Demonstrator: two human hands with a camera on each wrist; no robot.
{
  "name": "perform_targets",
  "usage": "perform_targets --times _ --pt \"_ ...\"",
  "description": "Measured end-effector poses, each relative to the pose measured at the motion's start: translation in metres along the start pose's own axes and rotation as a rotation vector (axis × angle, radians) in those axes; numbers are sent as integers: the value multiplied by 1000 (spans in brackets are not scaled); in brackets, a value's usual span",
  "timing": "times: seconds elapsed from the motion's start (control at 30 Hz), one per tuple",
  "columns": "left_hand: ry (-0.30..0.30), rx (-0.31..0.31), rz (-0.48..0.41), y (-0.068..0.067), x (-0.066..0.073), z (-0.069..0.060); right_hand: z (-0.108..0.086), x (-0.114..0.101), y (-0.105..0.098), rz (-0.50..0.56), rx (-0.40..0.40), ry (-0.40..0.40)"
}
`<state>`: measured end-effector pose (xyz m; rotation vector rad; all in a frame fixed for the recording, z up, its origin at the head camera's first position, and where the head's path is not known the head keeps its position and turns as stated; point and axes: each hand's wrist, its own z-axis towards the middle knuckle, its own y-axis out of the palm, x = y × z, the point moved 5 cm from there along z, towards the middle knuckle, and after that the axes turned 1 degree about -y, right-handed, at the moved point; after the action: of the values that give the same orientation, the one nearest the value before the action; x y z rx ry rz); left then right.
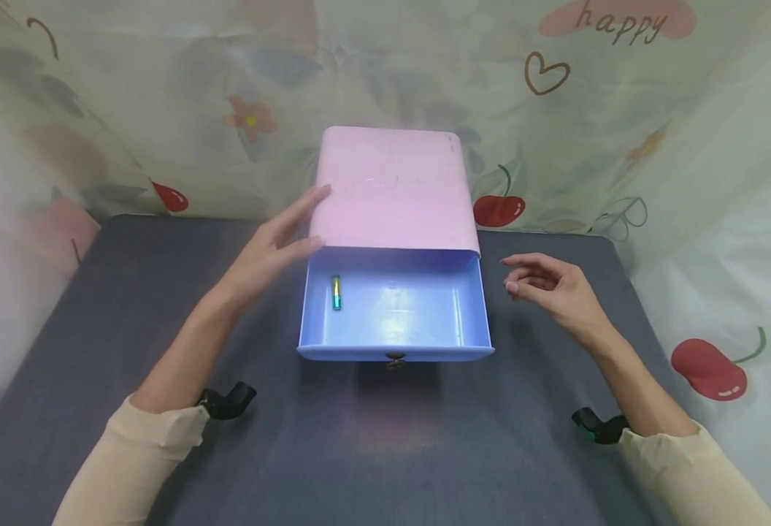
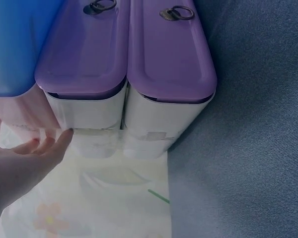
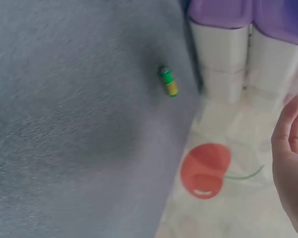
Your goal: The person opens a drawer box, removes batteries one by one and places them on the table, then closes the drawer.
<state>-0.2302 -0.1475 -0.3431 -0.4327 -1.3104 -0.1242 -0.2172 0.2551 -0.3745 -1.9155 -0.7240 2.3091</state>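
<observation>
Fetching step, maybe: the empty, half-curled right hand (image 1: 553,286), at the box's (image 1: 392,193) three o'clock, should pinch the bench (image 3: 89,124) battery (image 3: 169,82) next. Left hand (image 1: 263,253), fingers apart, touches nine o'clock.

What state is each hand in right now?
Left hand: open, fingertips touching the pink box.
Right hand: open, loosely curled, holding nothing visible.

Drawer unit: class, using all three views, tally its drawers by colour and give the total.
Blue drawer, pulled open: 1
Purple drawers: 2
Total: 3 drawers
</observation>
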Motion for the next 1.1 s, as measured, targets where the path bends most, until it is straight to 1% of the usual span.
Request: perform_targets --times 0.17,0.37,0.6,0.7,0.8,0.93,1.1 --pt "-8 3 5 1 0 0 -2 -20 3 -3 -19 -62" --pt "-34 -2 -18 2 2 1 -3 -49 7 19 -47 -126" --pt "-41 0 -43 4 3 0 -1 -76 15 -37 -66 -174" --pt "-37 -3 -63 3 2 0 0 -84 19 -16 -86 -187" --pt "-35 2 -63 3 2 0 2 -92 24 22 -108 -198" --pt "-34 9 -57 2 1 0 3 -104 30 42 -135 -223" --pt "-29 11 -58 2 -1 1 5 -115 41 63 -179 -228"
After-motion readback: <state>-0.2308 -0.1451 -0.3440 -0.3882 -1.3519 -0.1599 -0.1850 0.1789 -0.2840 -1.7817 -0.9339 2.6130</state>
